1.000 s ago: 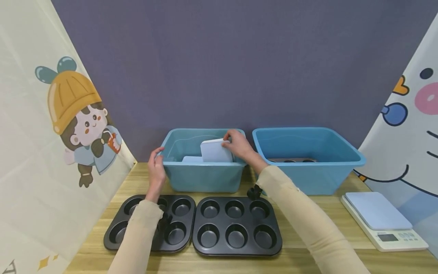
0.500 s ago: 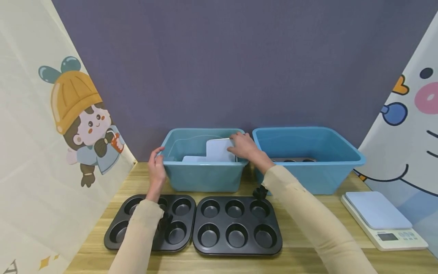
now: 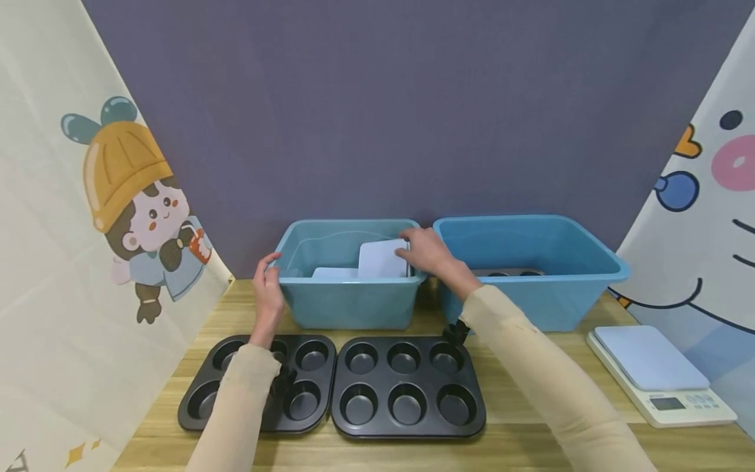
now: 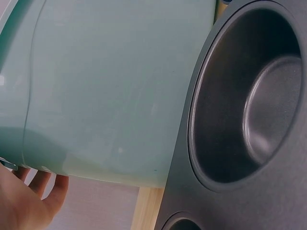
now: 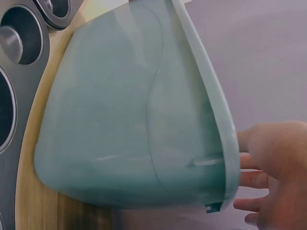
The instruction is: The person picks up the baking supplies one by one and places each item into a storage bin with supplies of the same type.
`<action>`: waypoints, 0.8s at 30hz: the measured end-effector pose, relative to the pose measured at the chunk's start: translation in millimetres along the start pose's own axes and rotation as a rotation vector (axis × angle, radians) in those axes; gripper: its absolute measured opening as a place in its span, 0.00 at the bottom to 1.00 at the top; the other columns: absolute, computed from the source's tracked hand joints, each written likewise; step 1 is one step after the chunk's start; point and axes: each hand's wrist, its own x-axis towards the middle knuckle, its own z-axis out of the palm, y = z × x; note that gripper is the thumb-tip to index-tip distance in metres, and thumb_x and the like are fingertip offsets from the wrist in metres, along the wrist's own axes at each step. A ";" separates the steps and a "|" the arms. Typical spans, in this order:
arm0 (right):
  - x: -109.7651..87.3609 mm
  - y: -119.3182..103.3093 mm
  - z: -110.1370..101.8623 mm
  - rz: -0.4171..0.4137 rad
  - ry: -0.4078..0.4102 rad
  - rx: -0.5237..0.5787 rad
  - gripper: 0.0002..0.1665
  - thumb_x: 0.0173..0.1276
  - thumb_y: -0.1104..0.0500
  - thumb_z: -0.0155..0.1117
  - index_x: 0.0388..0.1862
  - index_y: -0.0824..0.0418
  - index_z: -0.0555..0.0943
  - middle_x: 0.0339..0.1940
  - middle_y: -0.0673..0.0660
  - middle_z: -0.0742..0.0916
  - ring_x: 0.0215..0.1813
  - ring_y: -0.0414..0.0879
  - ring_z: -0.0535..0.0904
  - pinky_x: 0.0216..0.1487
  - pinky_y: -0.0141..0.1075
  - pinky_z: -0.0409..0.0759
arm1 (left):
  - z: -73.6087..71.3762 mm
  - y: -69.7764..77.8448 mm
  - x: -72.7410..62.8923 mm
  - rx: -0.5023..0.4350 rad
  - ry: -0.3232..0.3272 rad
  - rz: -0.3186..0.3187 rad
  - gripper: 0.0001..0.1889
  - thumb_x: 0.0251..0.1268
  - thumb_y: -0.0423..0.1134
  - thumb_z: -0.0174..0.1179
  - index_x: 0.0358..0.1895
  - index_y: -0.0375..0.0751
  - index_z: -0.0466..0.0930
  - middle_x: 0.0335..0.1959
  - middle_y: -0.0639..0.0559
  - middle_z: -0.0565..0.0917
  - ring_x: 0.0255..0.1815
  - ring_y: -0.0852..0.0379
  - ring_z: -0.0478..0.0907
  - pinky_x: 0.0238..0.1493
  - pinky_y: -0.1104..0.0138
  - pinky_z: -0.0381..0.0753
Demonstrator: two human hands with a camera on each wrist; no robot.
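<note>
My left hand [image 3: 269, 292] grips the left end of the pale teal bin [image 3: 348, 305], its fingers at the rim. In the left wrist view the curled left fingers [image 4: 56, 194] show beside the bin's end. Inside the bin a white flat slab [image 3: 382, 259] with rounded corners leans upright near the right end. My right hand [image 3: 429, 250] reaches over the right rim and pinches the slab's upper right corner. A second white slab [image 3: 335, 273] lies lower to its left, mostly hidden by the front wall. The right wrist view shows the right fingers [image 5: 254, 179] past the rim.
A brighter blue bin [image 3: 519, 305] stands to the right, with a dark cupped pan [image 3: 513, 271] inside. Two black muffin tins [image 3: 408, 387] lie in front, the left one partly under my left forearm. A white kitchen scale [image 3: 660, 377] sits on the wooden table [image 3: 519, 373] at far right.
My right hand has shifted right with the upright slab, which slid toward the bin's right end and stands straighter. My left hand has stayed on the bin's left rim.
</note>
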 end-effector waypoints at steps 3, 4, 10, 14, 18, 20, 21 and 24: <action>-4.8 3.2 -4.8 -0.011 0.008 0.046 0.28 0.75 0.50 0.58 0.69 0.62 0.74 0.66 0.62 0.79 0.63 0.57 0.78 0.62 0.52 0.76 | -0.1 -1.3 0.2 0.001 0.001 -0.001 0.19 0.72 0.32 0.42 0.60 0.34 0.76 0.65 0.39 0.76 0.66 0.48 0.69 0.69 0.56 0.62; -6.9 4.5 -7.0 -0.015 0.008 0.067 0.28 0.75 0.50 0.58 0.68 0.62 0.74 0.66 0.62 0.79 0.64 0.57 0.77 0.62 0.52 0.76 | -0.2 -1.6 0.2 0.005 0.002 -0.001 0.19 0.72 0.32 0.42 0.60 0.35 0.76 0.66 0.39 0.76 0.66 0.48 0.69 0.69 0.55 0.62; -23.7 11.1 -23.6 -0.037 0.012 0.145 0.26 0.76 0.52 0.56 0.68 0.62 0.74 0.65 0.63 0.79 0.66 0.58 0.74 0.62 0.53 0.75 | 0.0 -0.8 0.2 0.003 -0.009 -0.003 0.19 0.73 0.32 0.42 0.61 0.34 0.75 0.66 0.39 0.75 0.67 0.48 0.68 0.69 0.55 0.61; -38.8 15.4 -33.9 -0.036 0.023 0.169 0.26 0.76 0.52 0.56 0.68 0.62 0.73 0.64 0.63 0.80 0.65 0.58 0.75 0.61 0.53 0.75 | 2.3 0.1 -0.3 0.007 -0.018 0.004 0.20 0.73 0.32 0.41 0.61 0.34 0.75 0.67 0.40 0.75 0.69 0.48 0.67 0.71 0.54 0.60; -52.2 20.3 -41.2 -0.020 0.053 0.185 0.26 0.76 0.51 0.57 0.67 0.63 0.74 0.63 0.61 0.81 0.64 0.56 0.75 0.61 0.53 0.74 | 4.7 0.5 -3.0 0.007 -0.031 0.000 0.20 0.74 0.32 0.41 0.62 0.35 0.75 0.67 0.40 0.74 0.70 0.48 0.66 0.72 0.54 0.59; -58.4 23.3 -43.7 -0.013 0.065 0.195 0.26 0.76 0.51 0.56 0.67 0.63 0.74 0.63 0.60 0.80 0.65 0.56 0.75 0.63 0.54 0.73 | 5.7 1.0 -5.2 0.004 -0.033 -0.005 0.20 0.74 0.32 0.41 0.62 0.35 0.75 0.68 0.40 0.74 0.69 0.48 0.66 0.72 0.53 0.59; -61.7 25.0 -45.2 -0.008 0.073 0.200 0.26 0.76 0.51 0.56 0.67 0.62 0.74 0.63 0.60 0.81 0.65 0.55 0.74 0.64 0.54 0.73 | 6.2 1.2 -6.3 0.006 -0.033 -0.006 0.20 0.74 0.32 0.41 0.62 0.35 0.75 0.67 0.40 0.74 0.69 0.48 0.67 0.72 0.54 0.59; -72.0 30.3 -50.4 -0.003 0.095 0.212 0.25 0.77 0.51 0.56 0.67 0.61 0.75 0.64 0.60 0.80 0.68 0.57 0.73 0.66 0.55 0.71 | 7.7 1.4 -9.1 0.014 -0.033 -0.007 0.20 0.74 0.33 0.41 0.62 0.36 0.75 0.67 0.41 0.75 0.68 0.49 0.67 0.71 0.54 0.60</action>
